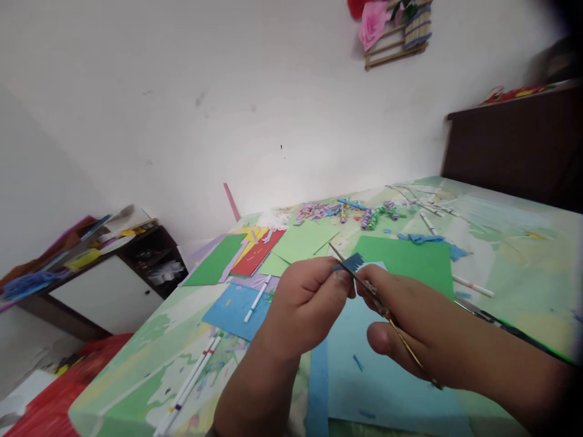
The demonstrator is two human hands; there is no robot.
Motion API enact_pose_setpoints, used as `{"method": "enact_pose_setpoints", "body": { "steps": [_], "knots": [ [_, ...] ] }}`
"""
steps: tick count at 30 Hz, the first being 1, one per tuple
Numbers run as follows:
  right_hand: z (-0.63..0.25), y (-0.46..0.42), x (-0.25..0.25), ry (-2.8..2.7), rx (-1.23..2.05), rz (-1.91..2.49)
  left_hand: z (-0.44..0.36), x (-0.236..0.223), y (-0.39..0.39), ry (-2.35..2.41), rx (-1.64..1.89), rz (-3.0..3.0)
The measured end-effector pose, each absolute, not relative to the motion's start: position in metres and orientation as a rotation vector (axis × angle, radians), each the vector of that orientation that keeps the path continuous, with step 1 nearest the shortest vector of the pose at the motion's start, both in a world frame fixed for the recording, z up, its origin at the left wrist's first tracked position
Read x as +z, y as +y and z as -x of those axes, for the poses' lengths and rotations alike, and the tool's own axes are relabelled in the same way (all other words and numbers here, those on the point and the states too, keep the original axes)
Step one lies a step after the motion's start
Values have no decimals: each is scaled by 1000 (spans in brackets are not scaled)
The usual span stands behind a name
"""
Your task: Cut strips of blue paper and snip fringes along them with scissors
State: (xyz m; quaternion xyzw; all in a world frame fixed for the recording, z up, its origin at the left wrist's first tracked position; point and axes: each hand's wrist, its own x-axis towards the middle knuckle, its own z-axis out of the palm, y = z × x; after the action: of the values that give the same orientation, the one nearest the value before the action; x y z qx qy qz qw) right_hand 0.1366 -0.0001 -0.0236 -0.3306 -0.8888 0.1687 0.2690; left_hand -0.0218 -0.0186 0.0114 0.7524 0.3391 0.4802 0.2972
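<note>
My left hand (pixel 312 303) pinches a small dark blue piece of paper (pixel 351 262) whose upper edge is cut into a fringe. In my right hand (pixel 405 303) is a pair of scissors (pixel 371 290) with a gold-coloured handle. Its blades point up and left and are parted at the tips, right by the blue paper and my left fingertips. Below both hands lies a light blue sheet (pixel 364 388) with a few small blue scraps on it. A darker blue strip (pixel 317 388) runs along that sheet's left side.
Green sheet (pixel 405 261), red sheet (pixel 257 255) and blue sheet (pixel 228 309) lie on the patterned tablecloth (pixel 146 364). White marker pens (pixel 191 382) rest at the left. Curled paper pieces (pixel 373 217) and paper scraps (pixel 314 211) lie near the wall. Black-and-green scissors (pixel 505 328) are at the right.
</note>
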Motion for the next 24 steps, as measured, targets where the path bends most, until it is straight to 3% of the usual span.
{"method": "enact_pose_setpoints", "body": {
  "steps": [24],
  "knots": [
    [-130,-3,-30,-2358,463,879,29,11,-22,864,1172,-1777]
  ]
}}
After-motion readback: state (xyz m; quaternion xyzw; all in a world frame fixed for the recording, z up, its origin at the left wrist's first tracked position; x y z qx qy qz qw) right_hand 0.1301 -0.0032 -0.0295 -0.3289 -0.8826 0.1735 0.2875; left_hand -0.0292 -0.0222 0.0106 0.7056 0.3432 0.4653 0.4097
